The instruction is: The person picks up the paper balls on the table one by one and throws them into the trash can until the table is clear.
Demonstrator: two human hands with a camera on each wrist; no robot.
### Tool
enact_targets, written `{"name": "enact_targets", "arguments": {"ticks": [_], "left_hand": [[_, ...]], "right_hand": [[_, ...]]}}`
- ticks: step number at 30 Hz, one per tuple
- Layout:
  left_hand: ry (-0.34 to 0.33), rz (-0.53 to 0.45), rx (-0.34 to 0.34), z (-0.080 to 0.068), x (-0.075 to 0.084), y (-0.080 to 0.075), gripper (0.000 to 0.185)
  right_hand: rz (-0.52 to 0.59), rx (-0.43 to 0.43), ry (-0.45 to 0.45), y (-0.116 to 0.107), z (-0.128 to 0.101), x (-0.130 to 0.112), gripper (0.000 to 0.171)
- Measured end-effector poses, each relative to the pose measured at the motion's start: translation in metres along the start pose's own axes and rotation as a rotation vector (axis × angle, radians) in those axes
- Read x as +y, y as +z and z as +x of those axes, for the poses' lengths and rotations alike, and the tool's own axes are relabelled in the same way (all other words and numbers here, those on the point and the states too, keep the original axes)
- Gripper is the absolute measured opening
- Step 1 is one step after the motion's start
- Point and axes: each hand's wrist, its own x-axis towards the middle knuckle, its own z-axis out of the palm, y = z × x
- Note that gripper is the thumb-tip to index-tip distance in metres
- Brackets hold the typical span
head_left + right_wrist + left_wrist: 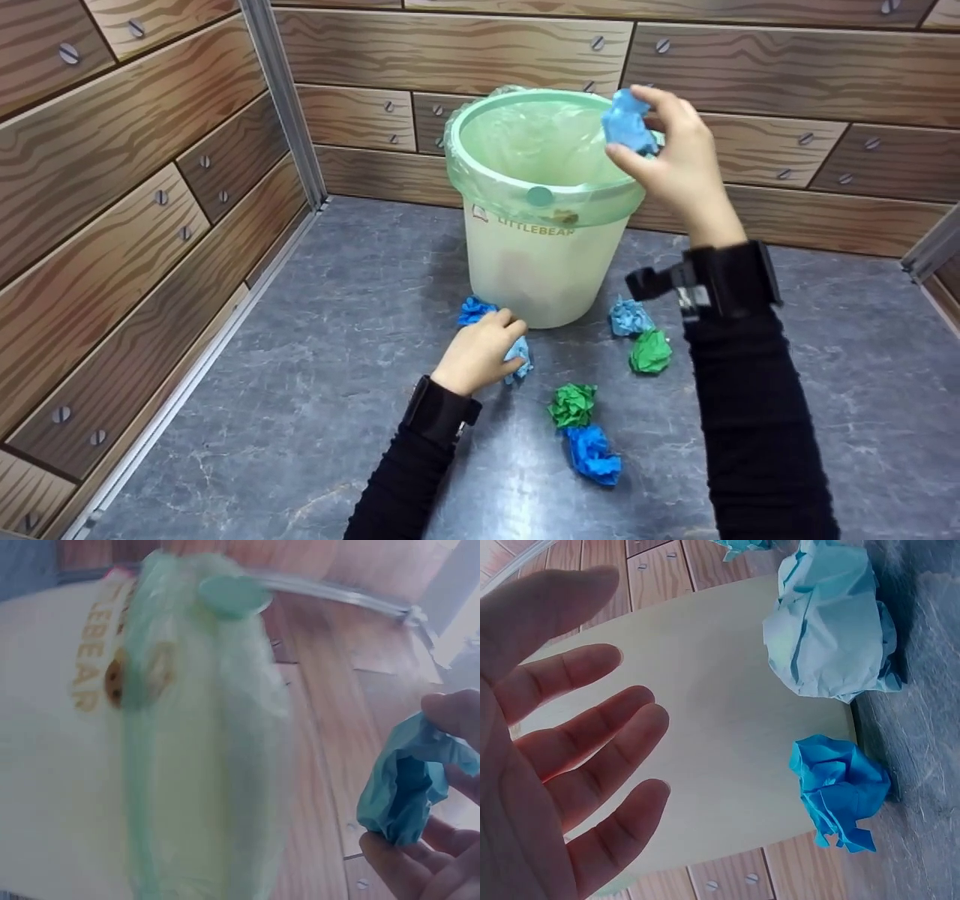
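Observation:
My right hand (679,150) pinches a crumpled light blue paper ball (628,122) between thumb and fingers, at the right rim of a trash bin (544,262). In the right wrist view the same paper ball (405,780) sits between the fingertips, beside the bin's bag-covered top. My left hand (484,352) hovers low in front of the bin, over a light blue paper ball (519,358). Its fingers look spread and relaxed in the left wrist view, apart from the light blue ball (829,622) and a darker blue ball (840,791).
A green plastic bag (461,176) lines the bin and folds over its rim. On the grey floor (300,375) lie green balls (649,352) (573,406), a blue ball (592,454) and a light blue ball (630,316). Wood-patterned walls (465,45) enclose the back and left.

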Motion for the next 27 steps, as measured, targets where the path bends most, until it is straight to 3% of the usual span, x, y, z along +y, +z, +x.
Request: {"name": "enact_targets", "arguments": {"ticks": [5,12,27], "left_hand": [[0.001,0.012,-0.001,-0.001,0.0,-0.001,0.03],[-0.008,0.029,0.016,0.0,-0.003,-0.001,0.027],[-0.027,0.036,-0.005,0.0,-0.005,0.001,0.029]], "right_hand": [[-0.057,-0.06,0.043,0.012,0.015,0.003,0.06],[-0.09,-0.117,0.025,0.022,0.021,0.013,0.063],[-0.086,-0.031,-0.062,0.017,-0.005,0.024,0.055]]}}
